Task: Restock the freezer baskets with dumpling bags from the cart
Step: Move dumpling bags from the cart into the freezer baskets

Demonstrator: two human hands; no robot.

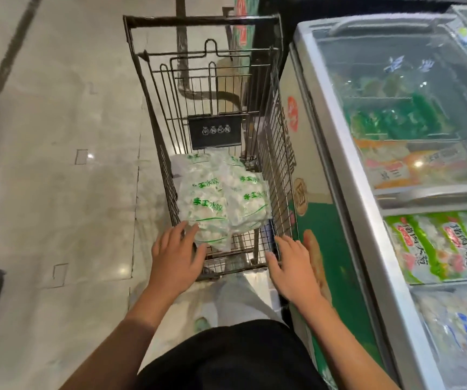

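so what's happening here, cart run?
A person stands at a wire cart beside a chest freezer. Both hands reach in with fingers straight: the left hand is at the nearest dumpling bag, the right hand at the cart's near corner. Nothing is gripped yet; the bags lie in the cart.

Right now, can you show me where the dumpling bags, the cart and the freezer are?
dumpling bags [221,198]: head view, middle of the pile.
cart [278,175]: head view, right wire wall.
freezer [336,153]: head view, silver rim.
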